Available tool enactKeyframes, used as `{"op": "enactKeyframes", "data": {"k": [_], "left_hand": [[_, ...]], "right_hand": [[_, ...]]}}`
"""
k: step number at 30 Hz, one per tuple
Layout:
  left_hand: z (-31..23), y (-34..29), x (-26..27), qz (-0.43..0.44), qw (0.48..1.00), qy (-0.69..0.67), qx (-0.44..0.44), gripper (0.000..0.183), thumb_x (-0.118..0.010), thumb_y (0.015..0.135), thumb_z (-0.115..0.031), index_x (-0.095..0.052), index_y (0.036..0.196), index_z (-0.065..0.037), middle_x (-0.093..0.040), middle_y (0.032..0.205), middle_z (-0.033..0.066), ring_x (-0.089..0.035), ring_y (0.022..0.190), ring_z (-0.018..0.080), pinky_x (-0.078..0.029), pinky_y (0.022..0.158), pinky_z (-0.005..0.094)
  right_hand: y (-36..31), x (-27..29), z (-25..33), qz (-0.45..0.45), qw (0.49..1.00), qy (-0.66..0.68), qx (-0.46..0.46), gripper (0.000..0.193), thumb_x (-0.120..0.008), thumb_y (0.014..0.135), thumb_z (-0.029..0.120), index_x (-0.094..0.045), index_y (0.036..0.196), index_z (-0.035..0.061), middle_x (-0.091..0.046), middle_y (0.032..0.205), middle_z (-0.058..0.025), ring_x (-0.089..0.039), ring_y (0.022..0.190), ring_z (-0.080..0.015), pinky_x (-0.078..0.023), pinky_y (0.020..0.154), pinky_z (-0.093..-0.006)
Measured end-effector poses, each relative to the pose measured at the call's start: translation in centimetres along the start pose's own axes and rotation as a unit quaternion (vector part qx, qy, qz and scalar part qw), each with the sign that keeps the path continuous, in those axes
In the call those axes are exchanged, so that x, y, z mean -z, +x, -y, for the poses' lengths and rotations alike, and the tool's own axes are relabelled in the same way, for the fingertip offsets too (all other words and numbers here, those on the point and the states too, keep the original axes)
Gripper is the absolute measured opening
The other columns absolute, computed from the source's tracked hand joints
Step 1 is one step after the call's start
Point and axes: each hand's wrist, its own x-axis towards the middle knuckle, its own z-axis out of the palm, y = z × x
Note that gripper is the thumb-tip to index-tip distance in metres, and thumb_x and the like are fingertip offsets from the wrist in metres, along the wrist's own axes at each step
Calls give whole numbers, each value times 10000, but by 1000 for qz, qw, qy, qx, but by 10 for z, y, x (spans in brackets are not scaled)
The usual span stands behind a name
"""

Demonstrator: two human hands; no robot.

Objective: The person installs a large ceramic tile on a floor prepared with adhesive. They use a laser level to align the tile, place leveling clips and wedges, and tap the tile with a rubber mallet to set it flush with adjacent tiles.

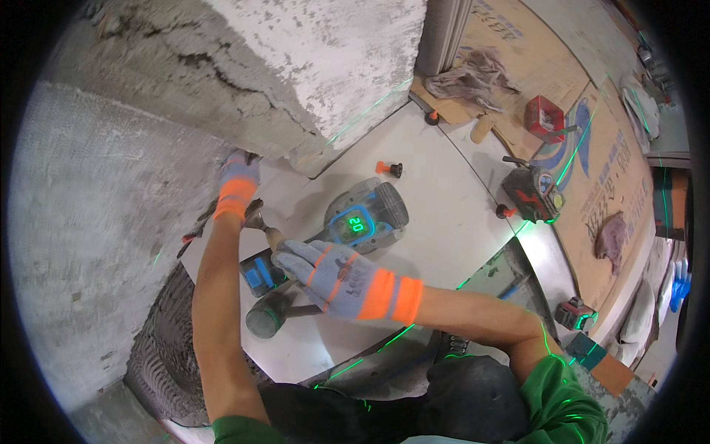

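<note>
Rising along the left side, a rough grey wall [89, 185] is met at its foot by a patch of dark, ridged mortar [166, 340]. The left hand [240, 177], covered by a grey and orange glove, is stretched up to the corner where wall and tile meet; its fingertips are mostly hidden, so whether anything is held there cannot be told. Just below it, a small wooden-handled tool [274, 237] is pointed up and leftward, its metal end placed near the left wrist. A dark-headed mallet [268, 315] is laid on the large pale tile [444, 200], its handle partly covered by the right hand [347, 281]. By that hand, gloved alike, the wooden handle's end is held between narrowed fingers. Just above it, a grey power tool [368, 214] is rested on the tile, its lit green display framed in blue. Beyond it, an orange and black clip [389, 169] is set on the surface. Farther right, a crumpled cloth [473, 78] is spread near the upper edge, and a laser level [532, 192] is stood beside printed cardboard [584, 177], on which a red box [546, 118] is placed. Lower down, a second laser level [576, 314] is seen.
</note>
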Motion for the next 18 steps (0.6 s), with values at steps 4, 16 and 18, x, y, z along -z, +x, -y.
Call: {"op": "enactKeyframes", "data": {"k": [4, 16, 18], "left_hand": [[2, -41, 55, 44, 998, 37, 27, 381, -579, 773, -258, -564, 1068, -17, -601, 1013, 210, -562, 949, 381, -441, 835, 408], [-143, -71, 62, -13, 950, -30, -309, 406, -559, 811, -111, -489, 1210, -86, -607, 1053, 158, -604, 904, 311, -476, 780, 394], [-171, -44, 47, 15, 944, 38, -326, 371, -540, 815, -140, -490, 1180, -98, -604, 1036, 173, -599, 873, 353, -480, 748, 420]], "right_hand": [[-1, 0, -3, 32, 999, 7, -25, 621, -590, 682, 101, -377, 1242, -62, -471, 1179, -241, -521, 993, -361, -434, 843, -404], [2, -12, -21, 13, 999, 16, -46, 594, -638, 662, 148, -422, 1180, -47, -471, 1166, -216, -553, 975, -334, -461, 808, -372], [-5, -14, -33, -38, 997, 4, -69, 521, -610, 684, 136, -442, 1141, -50, -478, 1143, -213, -546, 986, -339, -463, 800, -377]]}}
